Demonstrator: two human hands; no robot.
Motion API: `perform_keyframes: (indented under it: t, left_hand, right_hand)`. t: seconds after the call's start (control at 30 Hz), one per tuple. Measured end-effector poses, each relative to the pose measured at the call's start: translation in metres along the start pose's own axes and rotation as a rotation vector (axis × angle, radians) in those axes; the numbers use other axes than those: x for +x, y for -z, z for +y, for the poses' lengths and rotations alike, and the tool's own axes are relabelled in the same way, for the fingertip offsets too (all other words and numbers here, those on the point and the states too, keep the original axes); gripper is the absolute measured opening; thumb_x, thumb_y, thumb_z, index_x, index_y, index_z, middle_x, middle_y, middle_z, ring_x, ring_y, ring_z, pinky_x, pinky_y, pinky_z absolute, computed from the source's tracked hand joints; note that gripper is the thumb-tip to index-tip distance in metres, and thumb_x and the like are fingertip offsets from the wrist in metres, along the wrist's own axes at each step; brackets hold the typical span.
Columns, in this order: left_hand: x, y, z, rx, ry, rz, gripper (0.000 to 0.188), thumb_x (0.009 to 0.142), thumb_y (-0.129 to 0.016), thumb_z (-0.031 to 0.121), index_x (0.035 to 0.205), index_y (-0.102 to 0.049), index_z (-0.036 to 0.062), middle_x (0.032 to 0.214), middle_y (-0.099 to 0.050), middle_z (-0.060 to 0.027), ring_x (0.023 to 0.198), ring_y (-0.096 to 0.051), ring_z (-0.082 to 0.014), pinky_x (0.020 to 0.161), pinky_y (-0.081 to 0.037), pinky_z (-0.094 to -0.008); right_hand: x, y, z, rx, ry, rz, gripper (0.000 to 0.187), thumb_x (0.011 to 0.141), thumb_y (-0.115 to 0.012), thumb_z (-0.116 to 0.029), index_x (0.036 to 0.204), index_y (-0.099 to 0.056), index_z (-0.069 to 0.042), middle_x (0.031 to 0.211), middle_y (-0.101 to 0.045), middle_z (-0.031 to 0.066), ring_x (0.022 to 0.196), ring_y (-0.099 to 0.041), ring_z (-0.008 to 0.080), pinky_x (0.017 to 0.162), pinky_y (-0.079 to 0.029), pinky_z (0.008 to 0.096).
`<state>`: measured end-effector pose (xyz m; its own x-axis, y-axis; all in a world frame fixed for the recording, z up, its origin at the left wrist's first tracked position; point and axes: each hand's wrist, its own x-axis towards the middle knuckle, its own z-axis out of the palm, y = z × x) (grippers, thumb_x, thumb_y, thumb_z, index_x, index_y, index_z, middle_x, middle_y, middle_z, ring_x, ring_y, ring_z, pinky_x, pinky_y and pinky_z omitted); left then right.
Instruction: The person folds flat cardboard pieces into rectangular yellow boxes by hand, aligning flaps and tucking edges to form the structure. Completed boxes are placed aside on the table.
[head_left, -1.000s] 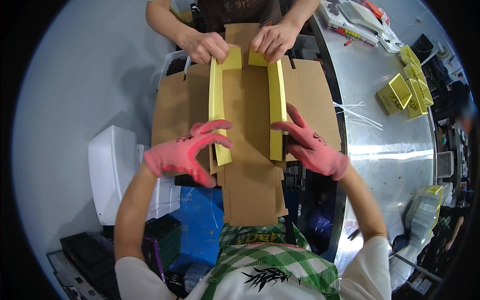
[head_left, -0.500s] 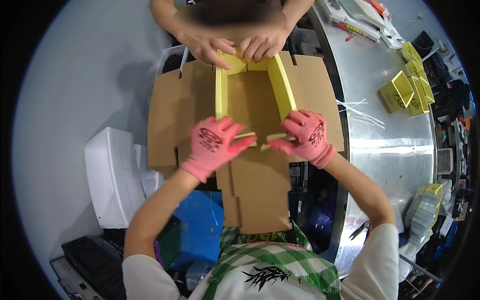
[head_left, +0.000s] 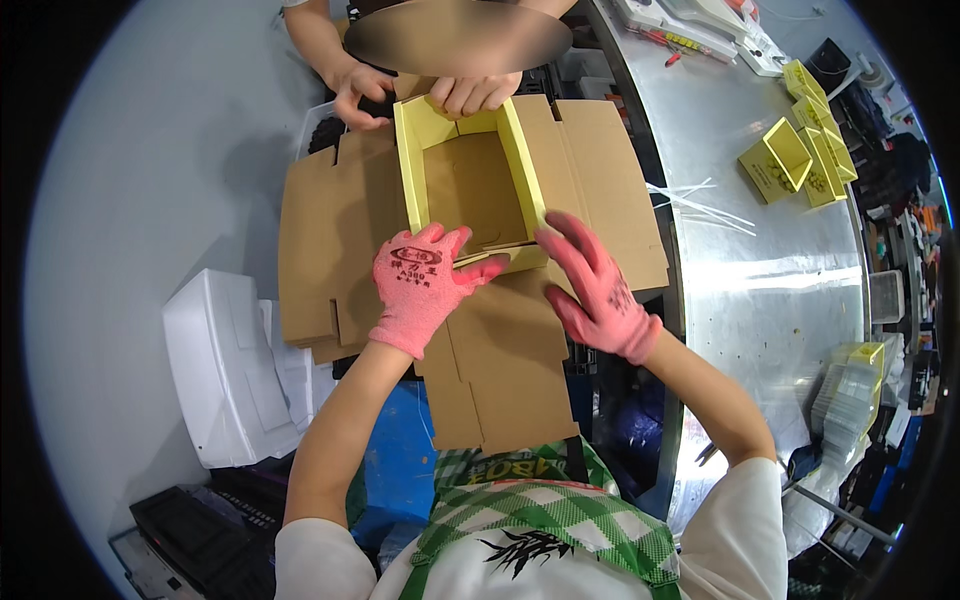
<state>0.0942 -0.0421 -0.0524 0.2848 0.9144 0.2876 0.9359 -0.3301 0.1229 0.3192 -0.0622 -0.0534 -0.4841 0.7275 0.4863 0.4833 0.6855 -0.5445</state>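
- Landmark: opened brown cardboard carton [head_left: 510, 370], flaps spread left, right and near.
- Key relation: the four-sided yellow paperboard frame [head_left: 522, 175] lies over the carton's middle. Its long axis runs from the carton's near side to its far side, far end leaning slightly left.
- Nearer hand: the pink-gloved left hand [head_left: 415, 285], at the frame's near-left corner; the frame extends forward and right of it.
- Left grip: clamped on the frame, fingers over the corner, thumb along the near wall.
- Right grip: the pink-gloved right hand [head_left: 605, 295] is at the carton's near-right side, thumb and fingers apart; the frame lies forward-left. Fingertip contact cannot be determined.
- Far end: a co-worker's hand [head_left: 475, 94] holds the far wall.
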Motion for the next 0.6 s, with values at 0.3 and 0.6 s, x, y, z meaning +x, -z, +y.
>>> perform_keyframes:
  t: [0.3,0.6]
  left_hand:
    - [0.0,0.001,-0.002,-0.006,-0.007,-0.027,0.046,0.062,-0.075,0.054,0.09,-0.07,0.0176,0.074,-0.06,0.0005,0.07,-0.059,-0.0225,0.06,-0.048,-0.0349]
    - [-0.01,-0.022,-0.059,-1.531,0.369,-0.186,0.055,0.087,-0.063,0.035,0.134,-0.049,0.0084,0.121,-0.059,-0.0142,0.107,-0.058,-0.0297,0.092,-0.046,-0.0345]
  right_hand:
    - [-0.063,-0.004,-0.002,-0.279,0.484,-0.317,0.036,0.075,-0.063,-0.025,0.111,-0.063,-0.027,0.119,-0.055,0.0073,0.112,-0.052,0.0291,0.099,-0.043,0.0483]
    - [0.042,-0.019,0.029,-0.119,-0.006,0.363,0.039,0.078,-0.069,-0.013,0.114,-0.059,-0.003,0.089,-0.061,0.0126,0.093,-0.057,0.0338,0.081,-0.048,0.0392]
